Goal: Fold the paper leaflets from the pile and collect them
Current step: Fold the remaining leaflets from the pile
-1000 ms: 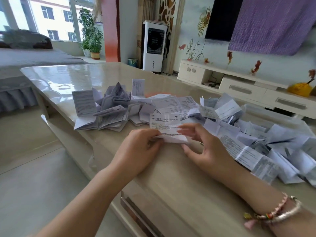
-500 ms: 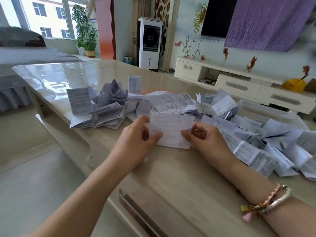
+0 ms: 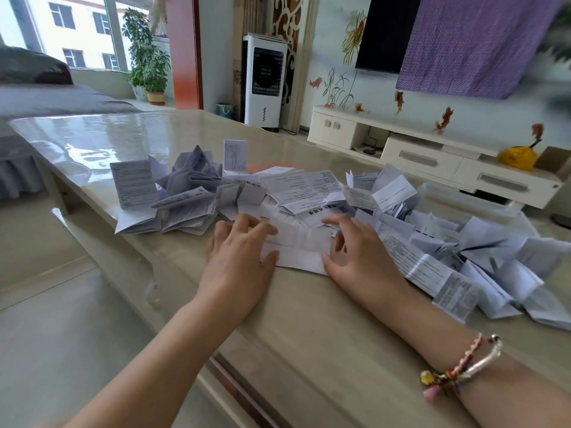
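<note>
Two hands flat on one white creased leaflet (image 3: 298, 253), left hand (image 3: 239, 261) and right hand (image 3: 360, 261) fingers spread, pressing its ends onto glossy table (image 3: 309, 319), crumpled paper pile (image 3: 309, 193) just beyond fingertips, print blurred.

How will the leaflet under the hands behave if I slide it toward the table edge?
The leaflet is thin creased paper, so it is probably floppy and would buckle rather than move as one piece. The table looks glossy, so it would likely slide easily. Both hands, left and right, lie spread on it, which suggests that it springs open when released.
</note>
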